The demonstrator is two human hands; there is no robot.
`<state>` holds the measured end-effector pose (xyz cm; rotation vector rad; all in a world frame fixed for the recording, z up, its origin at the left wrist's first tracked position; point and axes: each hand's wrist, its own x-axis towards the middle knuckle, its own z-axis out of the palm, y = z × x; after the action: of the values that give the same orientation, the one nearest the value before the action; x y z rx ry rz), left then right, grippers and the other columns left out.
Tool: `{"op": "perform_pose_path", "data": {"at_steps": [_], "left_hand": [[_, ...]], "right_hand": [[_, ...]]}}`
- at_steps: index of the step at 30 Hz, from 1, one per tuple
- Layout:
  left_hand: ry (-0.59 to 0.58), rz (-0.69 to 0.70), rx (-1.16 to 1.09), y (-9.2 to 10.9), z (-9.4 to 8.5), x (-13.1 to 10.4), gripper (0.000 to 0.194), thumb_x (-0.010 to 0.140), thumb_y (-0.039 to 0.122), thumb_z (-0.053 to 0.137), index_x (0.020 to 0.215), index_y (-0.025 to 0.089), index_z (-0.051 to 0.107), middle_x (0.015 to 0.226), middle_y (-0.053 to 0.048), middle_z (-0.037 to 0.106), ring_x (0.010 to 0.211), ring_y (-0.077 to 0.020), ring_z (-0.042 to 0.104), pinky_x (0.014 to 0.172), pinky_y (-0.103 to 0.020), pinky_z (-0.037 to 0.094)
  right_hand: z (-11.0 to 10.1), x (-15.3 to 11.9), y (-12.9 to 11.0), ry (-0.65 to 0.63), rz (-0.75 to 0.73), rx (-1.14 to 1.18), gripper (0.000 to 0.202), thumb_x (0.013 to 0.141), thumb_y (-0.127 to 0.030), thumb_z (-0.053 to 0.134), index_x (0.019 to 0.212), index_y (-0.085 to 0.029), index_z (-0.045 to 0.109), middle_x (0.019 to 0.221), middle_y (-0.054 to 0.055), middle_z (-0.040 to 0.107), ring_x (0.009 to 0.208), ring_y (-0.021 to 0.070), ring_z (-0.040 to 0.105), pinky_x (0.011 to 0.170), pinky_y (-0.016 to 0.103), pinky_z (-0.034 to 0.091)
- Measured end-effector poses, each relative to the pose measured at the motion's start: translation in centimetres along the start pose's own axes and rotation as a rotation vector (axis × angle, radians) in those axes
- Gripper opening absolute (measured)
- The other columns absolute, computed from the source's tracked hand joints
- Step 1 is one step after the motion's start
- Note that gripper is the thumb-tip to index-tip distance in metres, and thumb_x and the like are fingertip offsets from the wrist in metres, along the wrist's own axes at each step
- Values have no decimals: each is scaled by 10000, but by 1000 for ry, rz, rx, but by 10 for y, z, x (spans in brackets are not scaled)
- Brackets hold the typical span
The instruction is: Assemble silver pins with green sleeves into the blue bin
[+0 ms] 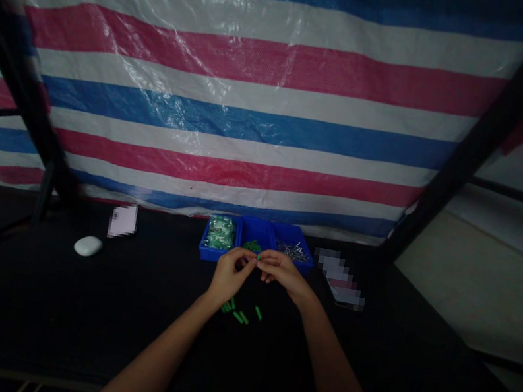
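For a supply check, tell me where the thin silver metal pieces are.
In the head view, the thin silver metal pieces lie in the right compartment of the blue plastic tray, just beyond the right hand.

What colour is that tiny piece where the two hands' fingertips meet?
The tiny piece is green where it shows, best seen in the head view.

Tray [256, 225]: my 12 o'clock | inside: packet [221, 233] at 9, screws [297, 253] at 3 | on table [143, 330]: plugs [238, 316] at 6, mouse [88, 246] at 9
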<state>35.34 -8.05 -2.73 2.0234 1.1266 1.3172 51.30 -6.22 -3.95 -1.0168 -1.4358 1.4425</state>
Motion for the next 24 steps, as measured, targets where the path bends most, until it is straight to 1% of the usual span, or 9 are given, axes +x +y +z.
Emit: {"op": "perform_pose_path", "data": {"at_steps": [6,10,16,21,24], "left_hand": [[0,-86,-63,-1,0,1,253,761,366,504,756,138,614,697,-34,612,584,-106,512,531,-208,377],[-9,-117,-86,-5,1,0,276,749,394,514,728,133,601,641,-16,591,539,-94,489,491,-197,349],[-10,-126,-130,-7,2,0,267,730,391,542,745,132,606,663,-19,598,548,-93,501,499,-197,366],[-21,-111,-203,-9,5,0,244,723,363,565,795,133,603,699,-32,611,598,-103,535,549,-207,403],[-32,-95,-212,-11,8,-1,220,718,333,576,814,136,600,723,-36,614,614,-103,541,565,-211,410]], "right_hand": [[2,-1,0,-50,-20,-38,260,642,-343,644,811,-170,548,562,-46,542,452,68,496,430,178,364],[5,-2,-2,-59,-57,-72,263,629,-356,651,785,-170,550,587,-39,547,459,69,489,434,184,368],[6,-1,-4,28,-93,-79,289,587,-356,675,789,-168,588,658,-9,584,495,83,503,448,201,387],[2,0,-6,106,-85,-47,276,628,-357,636,823,-161,636,568,-7,571,494,94,511,445,198,372],[1,0,-8,142,-104,-26,281,613,-367,647,807,-164,646,573,-2,583,501,98,517,454,205,377]]}}
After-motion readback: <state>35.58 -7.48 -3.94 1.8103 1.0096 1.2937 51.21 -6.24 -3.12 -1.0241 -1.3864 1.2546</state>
